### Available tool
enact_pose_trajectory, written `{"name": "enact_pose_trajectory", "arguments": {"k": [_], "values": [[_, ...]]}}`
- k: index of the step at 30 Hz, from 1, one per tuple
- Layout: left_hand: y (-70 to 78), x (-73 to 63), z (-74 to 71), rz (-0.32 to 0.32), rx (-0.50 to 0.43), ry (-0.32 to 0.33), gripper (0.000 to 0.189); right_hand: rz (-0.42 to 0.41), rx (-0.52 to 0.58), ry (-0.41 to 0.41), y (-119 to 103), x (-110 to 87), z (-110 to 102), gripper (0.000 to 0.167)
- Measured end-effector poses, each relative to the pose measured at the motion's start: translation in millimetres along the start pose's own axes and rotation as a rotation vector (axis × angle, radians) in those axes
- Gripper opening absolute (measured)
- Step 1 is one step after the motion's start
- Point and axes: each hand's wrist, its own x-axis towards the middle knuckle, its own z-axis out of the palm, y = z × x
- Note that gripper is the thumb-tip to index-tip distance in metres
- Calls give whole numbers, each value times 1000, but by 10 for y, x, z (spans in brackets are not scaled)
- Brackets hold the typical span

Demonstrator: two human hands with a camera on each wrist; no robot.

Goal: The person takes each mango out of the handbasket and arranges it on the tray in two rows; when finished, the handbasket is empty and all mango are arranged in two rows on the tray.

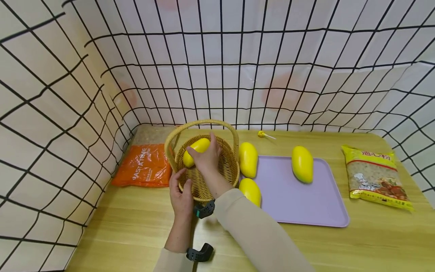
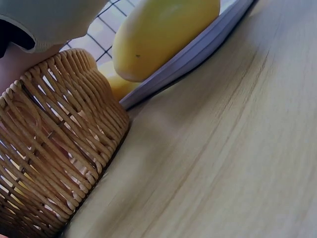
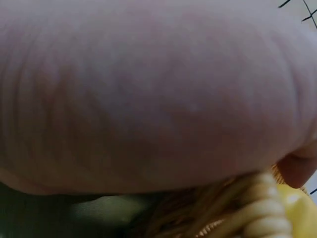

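Note:
My right hand (image 1: 208, 156) reaches into a round wicker basket (image 1: 234, 170) with a tall arched handle. Its thumb and fingers are about a yellow mango (image 1: 201, 145), which is at the back left inside the basket. My left hand (image 1: 181, 196) grips the basket's front left wall, thumb on the inner side. In the left wrist view the woven side (image 2: 64, 134) fills the left part. The right wrist view is mostly covered by the hand (image 3: 158, 99), with a bit of the yellow mango (image 3: 299, 213) at the lower right.
Right of the basket, two mangoes (image 1: 248, 159) lie at the left edge of a lilac tray (image 1: 299, 206); another mango (image 1: 302, 164) is at its back. A lollipop (image 1: 261, 134), an orange packet (image 1: 146, 166) and a yellow packet (image 1: 375, 177) lie around. Black wire grids (image 1: 221, 64) enclose the table.

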Motion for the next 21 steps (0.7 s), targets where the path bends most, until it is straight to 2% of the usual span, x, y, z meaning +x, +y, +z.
{"name": "enact_pose_trajectory", "arguments": {"k": [21], "values": [[-4, -4, 5, 9, -9, 9, 34, 58, -22, -2, 73, 15, 24, 92]]}}
